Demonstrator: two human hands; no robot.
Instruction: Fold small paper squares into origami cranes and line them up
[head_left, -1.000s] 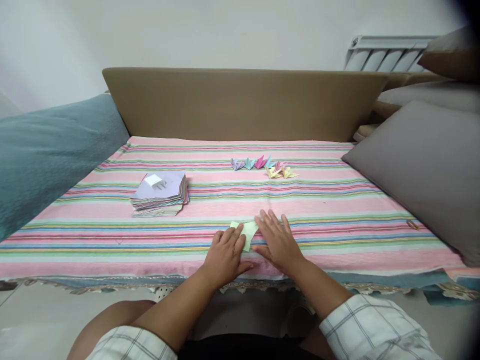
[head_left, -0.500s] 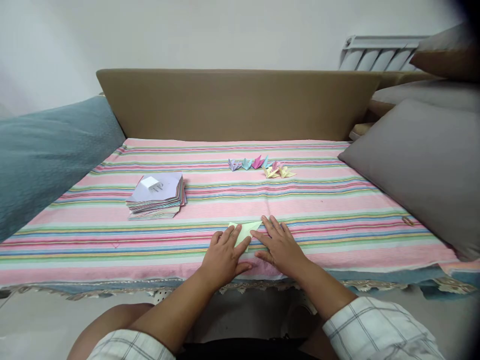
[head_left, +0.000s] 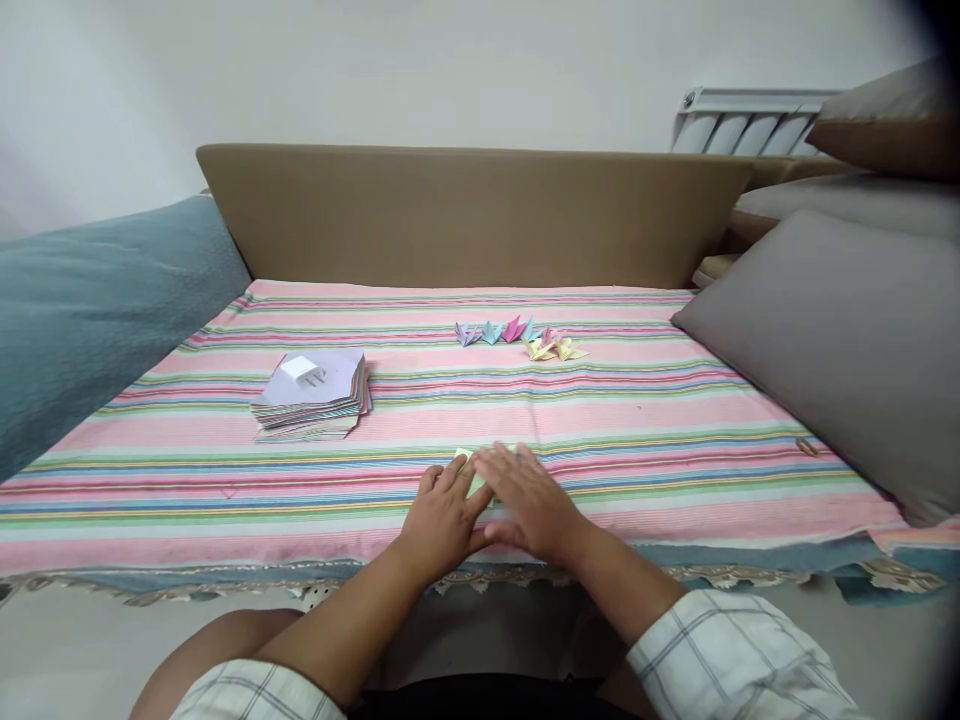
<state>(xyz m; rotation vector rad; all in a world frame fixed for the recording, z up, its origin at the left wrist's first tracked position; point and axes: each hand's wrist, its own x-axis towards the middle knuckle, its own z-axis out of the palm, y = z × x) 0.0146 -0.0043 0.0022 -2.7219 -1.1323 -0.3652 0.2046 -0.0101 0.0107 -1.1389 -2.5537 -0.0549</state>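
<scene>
A pale green sheet of folded paper (head_left: 478,484) lies near the front edge of the striped cloth (head_left: 420,415). My left hand (head_left: 444,515) rests with its fingers spread flat on the paper's left part. Over its right part lies my right hand (head_left: 529,505), fingers stretched out and slightly blurred, its thumb close to my left thumb. Much of the paper is hidden beneath both hands. Farther back stand several small folded paper cranes, among them a magenta crane (head_left: 514,329), a purple crane (head_left: 466,334) and a yellow crane (head_left: 570,349).
At the left sits a stack of square paper sheets (head_left: 315,405) with a white plug adapter (head_left: 300,369) on top. A grey cushion (head_left: 832,350) borders the cloth at right, a blue cushion (head_left: 97,310) at left. Behind rises a brown backrest (head_left: 465,215).
My right hand has slid left across the paper, covering more of it and coming up against my left hand. My left hand stays in about the same place.
</scene>
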